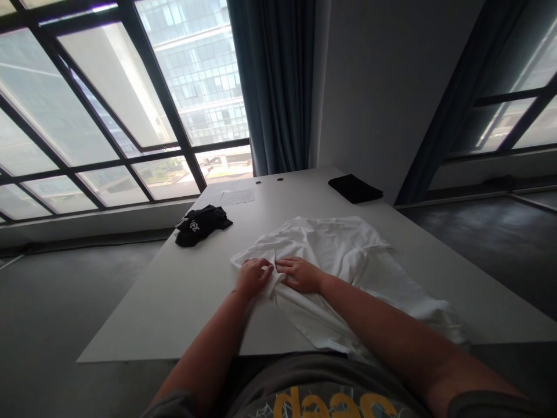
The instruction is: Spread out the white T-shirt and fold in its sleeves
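Left hand (253, 277): curled on white garment (324, 237), pinch unclear
Right hand (301, 275): fingers lay extended on it
Ten o'clock: black cloth (202, 226)
Risk: uneven pull might have creased it

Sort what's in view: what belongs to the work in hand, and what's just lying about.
In the work:
white garment, touched by left hand and right hand

Lying about:
black cloth bundle with white lettering
flat black item
papers
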`<move>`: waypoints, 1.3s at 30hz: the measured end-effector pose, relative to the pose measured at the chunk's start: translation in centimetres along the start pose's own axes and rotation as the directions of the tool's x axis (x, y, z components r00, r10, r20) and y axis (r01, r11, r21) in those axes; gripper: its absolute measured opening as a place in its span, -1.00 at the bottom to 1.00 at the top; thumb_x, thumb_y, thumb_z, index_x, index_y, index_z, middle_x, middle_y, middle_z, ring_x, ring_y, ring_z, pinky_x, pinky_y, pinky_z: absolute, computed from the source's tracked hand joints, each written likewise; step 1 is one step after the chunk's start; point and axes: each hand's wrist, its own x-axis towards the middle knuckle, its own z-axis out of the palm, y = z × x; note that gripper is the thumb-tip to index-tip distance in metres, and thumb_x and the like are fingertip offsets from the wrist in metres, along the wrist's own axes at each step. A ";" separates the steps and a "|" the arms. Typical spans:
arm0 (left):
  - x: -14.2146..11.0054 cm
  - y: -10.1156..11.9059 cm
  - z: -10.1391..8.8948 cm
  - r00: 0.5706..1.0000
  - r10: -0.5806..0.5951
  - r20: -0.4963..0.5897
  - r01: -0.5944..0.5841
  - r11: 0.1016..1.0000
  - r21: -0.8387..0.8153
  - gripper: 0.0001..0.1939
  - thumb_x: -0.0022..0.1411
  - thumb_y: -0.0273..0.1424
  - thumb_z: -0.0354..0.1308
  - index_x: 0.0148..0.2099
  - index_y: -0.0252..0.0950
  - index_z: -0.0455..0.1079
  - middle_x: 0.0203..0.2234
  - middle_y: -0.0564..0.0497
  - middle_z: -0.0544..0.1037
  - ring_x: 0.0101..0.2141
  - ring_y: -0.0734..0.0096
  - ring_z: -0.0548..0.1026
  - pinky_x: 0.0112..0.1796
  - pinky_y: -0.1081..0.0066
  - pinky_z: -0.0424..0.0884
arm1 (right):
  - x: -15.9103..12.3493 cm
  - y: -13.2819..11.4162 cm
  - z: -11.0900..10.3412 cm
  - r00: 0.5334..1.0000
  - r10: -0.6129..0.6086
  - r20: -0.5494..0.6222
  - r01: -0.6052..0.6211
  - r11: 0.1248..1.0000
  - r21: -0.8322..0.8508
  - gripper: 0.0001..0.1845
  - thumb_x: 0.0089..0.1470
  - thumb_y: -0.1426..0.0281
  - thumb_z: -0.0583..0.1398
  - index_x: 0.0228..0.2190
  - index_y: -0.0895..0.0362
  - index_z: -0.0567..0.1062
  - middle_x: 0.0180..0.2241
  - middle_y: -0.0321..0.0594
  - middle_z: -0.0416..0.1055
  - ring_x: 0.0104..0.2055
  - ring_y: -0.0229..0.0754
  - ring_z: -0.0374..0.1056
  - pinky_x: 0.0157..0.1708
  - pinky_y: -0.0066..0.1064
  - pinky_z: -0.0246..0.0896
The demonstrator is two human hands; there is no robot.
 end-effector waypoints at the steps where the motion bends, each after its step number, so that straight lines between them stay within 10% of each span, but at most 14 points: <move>1: -0.3 1.2 0.5 0.999 -0.008 0.038 0.007 1.000 0.024 -0.69 0.40 -0.13 0.09 0.00 -0.14 0.55 -0.14 -0.06 0.68 -0.06 0.18 0.60 0.07 0.17 0.36 | 0.0 0.3 0.1 0.999 0.043 0.020 -0.043 0.999 -0.011 -0.46 0.28 0.15 0.21 0.23 -0.01 0.51 0.34 -0.08 0.32 0.39 0.09 0.21 0.39 0.01 0.03; 6: -1.2 3.5 2.3 0.995 -0.065 0.071 0.052 0.983 0.176 -0.38 0.23 -0.07 0.31 0.27 -0.16 0.36 0.18 -0.14 0.53 0.18 0.02 0.45 0.20 0.06 0.25 | 0.9 2.6 0.2 0.950 0.282 0.131 -0.270 0.957 -0.103 -0.21 0.30 -0.02 0.12 0.41 0.07 0.26 0.48 -0.03 0.00 0.51 0.15 -0.08 0.46 0.04 -0.20; 13: 0.6 -0.6 1.9 0.982 -0.188 -0.012 0.182 0.932 0.315 -0.82 0.28 -0.37 0.18 -0.07 -0.16 0.49 -0.04 -0.14 0.61 0.00 0.06 0.55 0.06 0.14 0.32 | 3.0 6.8 0.4 0.894 0.426 0.137 -0.407 0.902 -0.145 -0.17 0.29 -0.09 0.08 0.43 0.04 0.20 0.51 -0.05 -0.10 0.53 0.14 -0.14 0.46 0.07 -0.25; 19: 1.2 -9.3 -1.5 0.766 -0.609 -0.207 0.643 0.732 0.227 -0.81 0.34 -0.27 0.07 -0.11 -0.20 0.44 -0.16 -0.25 0.65 -0.15 -0.03 0.62 -0.18 0.19 0.41 | 3.6 9.8 -0.3 0.787 0.617 -0.011 -0.603 0.765 -0.225 -0.19 0.34 -0.05 0.02 0.43 0.12 0.18 0.50 0.07 -0.08 0.52 0.19 -0.12 0.44 0.15 -0.27; 25: 1.2 -13.6 -2.7 0.704 -0.661 -0.261 0.710 0.668 0.224 -0.65 0.43 -0.15 -0.06 -0.07 -0.22 0.47 -0.18 -0.29 0.65 -0.13 -0.08 0.61 -0.15 0.12 0.44 | 3.1 12.4 -2.4 0.711 0.704 0.002 -0.680 0.688 -0.254 -0.26 0.38 0.01 -0.05 0.45 0.04 0.14 0.52 -0.03 -0.14 0.52 0.13 -0.16 0.44 0.12 -0.32; 32: 2.0 -15.8 -3.8 0.612 -0.701 -0.366 0.787 0.586 0.193 -0.64 0.37 -0.27 0.01 0.01 -0.35 0.53 0.09 -0.43 0.50 0.09 -0.24 0.46 -0.01 -0.02 0.43 | -4.8 19.4 -7.5 0.361 0.930 -0.070 -0.904 0.330 -0.272 -0.25 0.39 -0.05 -0.21 0.48 -0.10 0.03 0.54 -0.09 -0.24 0.52 0.19 -0.22 0.35 0.37 -0.28; 39: 1.4 -17.3 -4.7 0.534 -0.753 -0.384 0.840 0.523 0.142 -0.62 0.37 -0.24 0.02 0.05 -0.31 0.52 0.15 -0.39 0.46 0.15 -0.26 0.41 0.05 -0.07 0.40 | -13.2 21.2 -10.0 0.235 0.948 -0.215 -0.951 0.179 -0.253 -0.16 0.35 -0.11 -0.23 0.48 0.01 0.03 0.53 0.00 -0.22 0.51 0.23 -0.22 0.34 0.29 -0.18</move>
